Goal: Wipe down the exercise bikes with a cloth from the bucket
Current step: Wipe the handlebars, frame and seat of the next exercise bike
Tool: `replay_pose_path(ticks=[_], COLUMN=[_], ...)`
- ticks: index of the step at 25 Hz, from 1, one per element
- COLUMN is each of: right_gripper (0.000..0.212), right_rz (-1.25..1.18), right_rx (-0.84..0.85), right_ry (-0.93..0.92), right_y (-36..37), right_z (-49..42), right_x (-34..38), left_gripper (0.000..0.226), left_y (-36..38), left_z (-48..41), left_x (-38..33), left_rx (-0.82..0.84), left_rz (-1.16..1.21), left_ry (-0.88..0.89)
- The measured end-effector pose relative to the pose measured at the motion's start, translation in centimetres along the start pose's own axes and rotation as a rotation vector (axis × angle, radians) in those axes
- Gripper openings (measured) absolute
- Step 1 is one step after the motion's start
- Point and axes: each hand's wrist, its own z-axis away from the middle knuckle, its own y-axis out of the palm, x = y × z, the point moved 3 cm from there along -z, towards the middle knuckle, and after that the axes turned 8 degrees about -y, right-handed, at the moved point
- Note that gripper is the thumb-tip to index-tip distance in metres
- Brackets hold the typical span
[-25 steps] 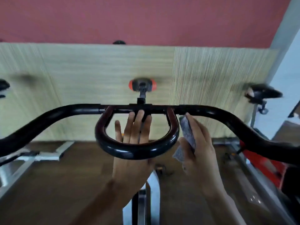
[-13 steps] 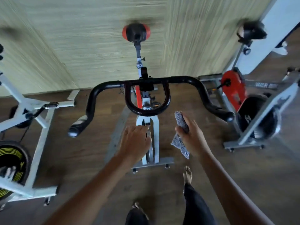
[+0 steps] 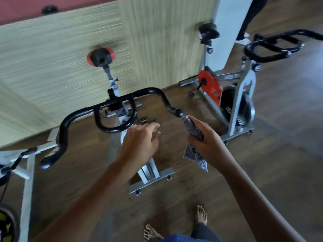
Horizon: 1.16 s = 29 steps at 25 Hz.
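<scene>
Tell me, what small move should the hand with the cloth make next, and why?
Probably bring the right hand a little forward and lay its speckled grey cloth on the near end of the black curved handlebar. The cloth's top sits just short of that rounded tip, not touching it, while the left hand hovers open, holding nothing.

The right hand point(image 3: 208, 142) holds a folded grey cloth point(image 3: 192, 130), and the cloth's top pokes up just beside the round end of the black handlebar point(image 3: 150, 89), at about eleven o'clock from that hand. The left hand point(image 3: 139, 144) hangs in the air with loose fingers and holds nothing, at four o'clock from the handlebar's small middle loop. Another bike point(image 3: 209, 84) with a red side stands at two o'clock on the brown wood floor point(image 3: 279, 154), and two bare feet point(image 3: 201, 215) show at six o'clock.
</scene>
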Motion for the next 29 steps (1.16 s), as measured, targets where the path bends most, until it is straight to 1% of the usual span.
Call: replay_pose_path(ticks=[3,10,14,18,21,25,29], right_gripper=[0.058,0.060,0.058,0.058,0.058,0.057,0.057], right_rz=[-0.006,0.047,0.071,0.057,0.041,0.036,0.015], right_rx=[-0.056,-0.189,-0.210,-0.207,-0.191,-0.143,-0.056], right_ry=[0.016,0.068,0.050,0.044,0.048,0.037,0.002], right_y=[-5.6,-19.2,-24.2,-26.2,-26.6,-26.8,-25.3], right_z=[-0.1,-2.1,-5.9,-11.3,-17.3,-28.3,-40.0], right_x=[-2.6,-9.2,-11.0,-13.0,-14.7,-15.6,-15.1], left_gripper=[0.025,0.025,0.026,0.024,0.022,0.021,0.023], left_y=[2.9,10.4,13.5,16.1,17.9,18.9,17.9], left_z=[-2.2,-10.1,-15.1,-20.6,-26.3,-35.7,-44.7], left_x=[-5.2,-18.0,-21.7,-21.5,-20.3,-18.3,-15.3], left_rx=[0.033,0.043,0.067,0.099,0.105,0.095,0.041], left_rz=[0.021,0.035,0.045,0.042,0.055,0.064,0.091], left_ry=[0.051,0.155,0.170,0.139,0.108,0.048,-0.068])
